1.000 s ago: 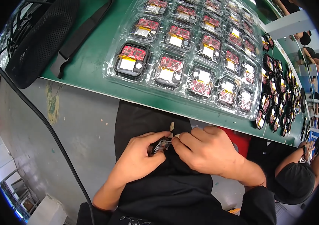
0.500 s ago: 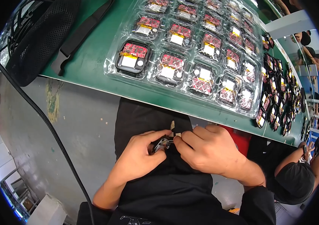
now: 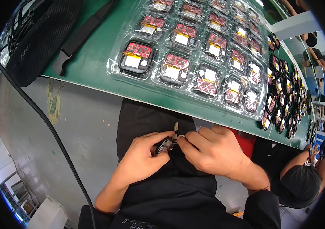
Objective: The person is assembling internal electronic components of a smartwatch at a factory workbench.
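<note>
Over my lap, my left hand [image 3: 144, 157] is closed round a small black-rimmed electronic device [image 3: 165, 146], gripping it between thumb and fingers with its inner side tilted to the right. My right hand [image 3: 213, 152] pinches a thin, metal-looking piece [image 3: 174, 141] whose end reaches to the device's edge. Its exact kind is hidden by my fingers. A small tan scrap [image 3: 176, 126] shows just above the fingertips, against my dark trousers. Both hands are close together, below the table's front edge.
On the green table [image 3: 90, 86] lies a clear plastic tray [image 3: 111, 68] of similar devices with red circuit boards. More devices [image 3: 282, 91] lie in rows at the right. A black mesh case [image 3: 42, 42], a strap [image 3: 80, 38] and a black cable [image 3: 50, 122] are at left. Another person [image 3: 298, 185] sits at right.
My right fingers have shifted very slightly at the device's edge. My left hand keeps its hold on the device, and the tray has not moved.
</note>
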The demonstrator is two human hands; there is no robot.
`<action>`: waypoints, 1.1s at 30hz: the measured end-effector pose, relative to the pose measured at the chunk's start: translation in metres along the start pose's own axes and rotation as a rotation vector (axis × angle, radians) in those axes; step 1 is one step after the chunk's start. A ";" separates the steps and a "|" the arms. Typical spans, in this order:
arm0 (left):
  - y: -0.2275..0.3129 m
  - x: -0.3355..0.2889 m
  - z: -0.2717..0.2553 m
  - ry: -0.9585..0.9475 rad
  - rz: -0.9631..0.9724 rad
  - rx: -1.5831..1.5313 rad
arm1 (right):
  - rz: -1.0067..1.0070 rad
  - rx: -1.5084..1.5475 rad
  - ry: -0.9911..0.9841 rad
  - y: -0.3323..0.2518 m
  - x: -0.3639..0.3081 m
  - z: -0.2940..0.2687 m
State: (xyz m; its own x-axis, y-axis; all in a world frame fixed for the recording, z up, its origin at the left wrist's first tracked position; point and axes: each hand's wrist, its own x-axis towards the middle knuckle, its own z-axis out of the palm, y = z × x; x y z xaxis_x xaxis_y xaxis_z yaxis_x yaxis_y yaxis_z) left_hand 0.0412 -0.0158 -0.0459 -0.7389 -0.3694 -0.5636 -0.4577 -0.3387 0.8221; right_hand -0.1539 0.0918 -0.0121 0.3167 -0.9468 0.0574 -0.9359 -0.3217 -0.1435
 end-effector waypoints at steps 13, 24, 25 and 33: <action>0.004 -0.001 0.001 -0.013 -0.079 -0.097 | 0.065 -0.013 -0.036 -0.013 -0.001 -0.006; 0.004 -0.001 0.002 -0.004 -0.066 -0.116 | 0.092 0.035 -0.031 -0.010 -0.002 -0.002; 0.005 -0.001 0.002 -0.007 -0.073 -0.114 | 0.092 0.035 -0.032 -0.010 -0.002 -0.002; 0.005 -0.001 0.001 -0.026 -0.089 -0.100 | 0.029 0.058 -0.054 -0.002 0.000 -0.003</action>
State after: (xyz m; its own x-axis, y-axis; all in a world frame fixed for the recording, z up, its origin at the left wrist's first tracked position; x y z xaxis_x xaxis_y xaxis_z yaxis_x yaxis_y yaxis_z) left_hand 0.0389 -0.0165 -0.0411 -0.7108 -0.3122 -0.6303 -0.4711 -0.4541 0.7562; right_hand -0.1525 0.0924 -0.0092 0.2987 -0.9544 -0.0005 -0.9348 -0.2925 -0.2016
